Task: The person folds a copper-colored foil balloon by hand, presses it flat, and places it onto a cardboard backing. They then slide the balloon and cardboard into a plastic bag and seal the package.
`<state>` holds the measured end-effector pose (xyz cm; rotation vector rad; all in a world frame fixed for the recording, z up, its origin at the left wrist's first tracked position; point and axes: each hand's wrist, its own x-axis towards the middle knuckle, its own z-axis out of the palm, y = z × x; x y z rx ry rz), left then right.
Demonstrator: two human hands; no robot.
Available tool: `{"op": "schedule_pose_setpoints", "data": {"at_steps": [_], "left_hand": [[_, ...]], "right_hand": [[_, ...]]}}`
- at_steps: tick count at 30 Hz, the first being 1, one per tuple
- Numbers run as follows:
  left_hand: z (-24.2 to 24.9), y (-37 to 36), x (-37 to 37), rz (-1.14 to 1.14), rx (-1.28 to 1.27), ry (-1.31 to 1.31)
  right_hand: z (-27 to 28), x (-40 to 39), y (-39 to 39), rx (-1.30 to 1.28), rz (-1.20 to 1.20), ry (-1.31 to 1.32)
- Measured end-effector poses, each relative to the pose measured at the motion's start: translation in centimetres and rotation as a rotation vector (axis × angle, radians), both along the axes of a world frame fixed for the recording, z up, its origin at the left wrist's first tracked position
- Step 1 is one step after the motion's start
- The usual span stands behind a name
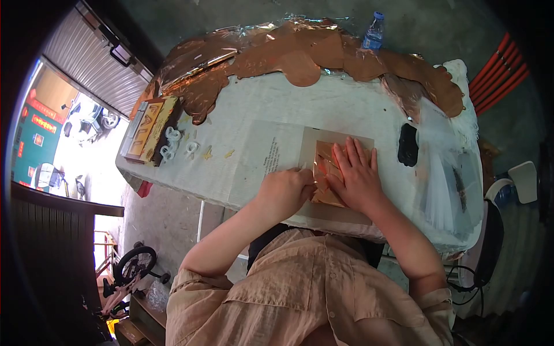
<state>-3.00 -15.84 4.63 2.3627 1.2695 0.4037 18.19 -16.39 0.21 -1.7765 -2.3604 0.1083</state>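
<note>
A shiny copper-coloured foil square (329, 195) lies on a greyish, see-through sheet (309, 141) near the table's front edge. My right hand (359, 180) rests flat on the foil's right part, fingers spread and pointing away from me. At the foil's left edge is my left hand (287, 193), its fingers curled closed. What those fingers grip, if anything, is hidden. Left of the grey sheet, printed text (271, 155) shows on the pale table covering.
Brown copper-toned sheets (311, 49) line the table's far edge, with a water bottle (374, 32) behind. A box (153, 130), white rings (173, 135) and small gold pieces (208, 153) lie left. A black phone-like object (408, 144) and clear plastic sleeves (441, 190) lie right.
</note>
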Motion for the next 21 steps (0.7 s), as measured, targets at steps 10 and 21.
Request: {"op": "schedule_pose_setpoints", "data": {"at_steps": [10, 21], "left_hand": [[-0.2, 0.5, -1.1, -0.142, 0.063, -0.093], [0.2, 1.8, -1.5, -0.216, -0.059, -0.105]], "right_hand": [[0.7, -0.2, -0.1, -0.029, -0.022, -0.031], [0.5, -0.1, 0.0, -0.026, -0.025, -0.019]]}}
